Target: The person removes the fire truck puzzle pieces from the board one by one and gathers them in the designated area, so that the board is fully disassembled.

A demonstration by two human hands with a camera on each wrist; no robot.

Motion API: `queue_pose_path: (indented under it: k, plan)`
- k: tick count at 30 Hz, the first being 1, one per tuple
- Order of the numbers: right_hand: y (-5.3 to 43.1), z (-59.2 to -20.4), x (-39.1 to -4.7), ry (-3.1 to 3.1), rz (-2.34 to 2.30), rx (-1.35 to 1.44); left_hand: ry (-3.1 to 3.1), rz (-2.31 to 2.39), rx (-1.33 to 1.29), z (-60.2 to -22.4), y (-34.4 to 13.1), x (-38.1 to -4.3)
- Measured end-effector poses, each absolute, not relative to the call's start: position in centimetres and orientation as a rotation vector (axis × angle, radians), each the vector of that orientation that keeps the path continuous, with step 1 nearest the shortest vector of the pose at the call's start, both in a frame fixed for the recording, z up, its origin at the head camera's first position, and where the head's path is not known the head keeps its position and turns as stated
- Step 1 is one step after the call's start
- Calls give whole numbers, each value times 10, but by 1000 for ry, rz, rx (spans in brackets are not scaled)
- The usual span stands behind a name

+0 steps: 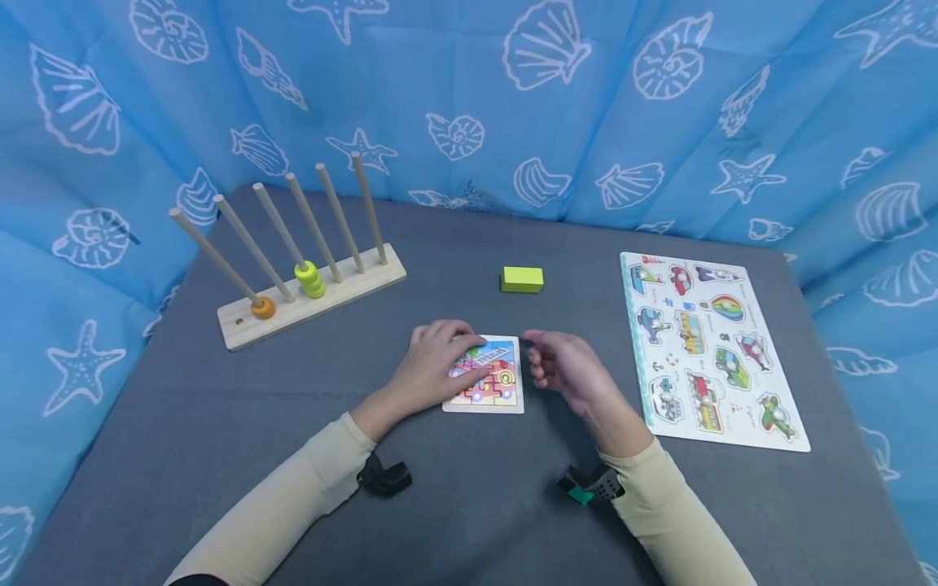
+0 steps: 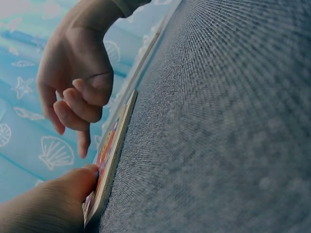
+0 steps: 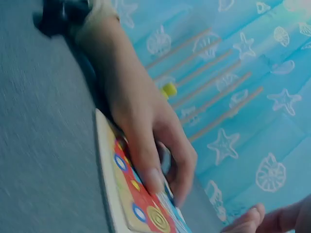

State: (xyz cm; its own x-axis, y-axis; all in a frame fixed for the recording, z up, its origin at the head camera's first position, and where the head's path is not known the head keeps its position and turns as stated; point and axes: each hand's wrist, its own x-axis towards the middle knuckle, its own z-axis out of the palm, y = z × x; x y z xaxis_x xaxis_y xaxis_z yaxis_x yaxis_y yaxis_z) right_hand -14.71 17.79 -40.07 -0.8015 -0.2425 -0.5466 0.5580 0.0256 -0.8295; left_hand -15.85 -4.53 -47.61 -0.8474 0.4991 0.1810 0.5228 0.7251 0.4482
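Observation:
A small square jigsaw puzzle (image 1: 501,392) with a pale wooden frame and a colourful picture lies flat on the grey table. My left hand (image 1: 437,364) rests over its left side, thumb on the picture and fingers near the far edge. The right wrist view shows that thumb and forefinger touching the puzzle's face (image 3: 141,194). Just off the right edge, my right hand (image 1: 567,366) hovers with the index finger extended and the others loosely curled, holding nothing. In the left wrist view this right hand (image 2: 77,73) is above the board.
A wooden peg stand (image 1: 344,289) with yellow-green and orange beads stands at the back left. Beyond the puzzle sits a yellow-green block (image 1: 522,280). A white picture board (image 1: 714,350) of vehicles lies at the right. A blue shell-print curtain (image 1: 469,98) encloses the table.

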Motion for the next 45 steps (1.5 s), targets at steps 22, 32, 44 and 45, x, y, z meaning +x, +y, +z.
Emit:
queue_pose_path:
  k: [22,32,44,45]
  plan:
    - [160,-424,-171,2393,-1162,152,-2987,-628,-619,-464,-17,-145]
    - [164,-417,-182,2352,-1166,109,-2967,-956,-453,-464,-11,-146]
    - [168,-414,-186,2380,-1132,16,-2982,-1080,-389,-461,-9,-148]
    - [168,-415,-186,2388,-1125,4,-2980,-1081,-401,-461,-10,-148]
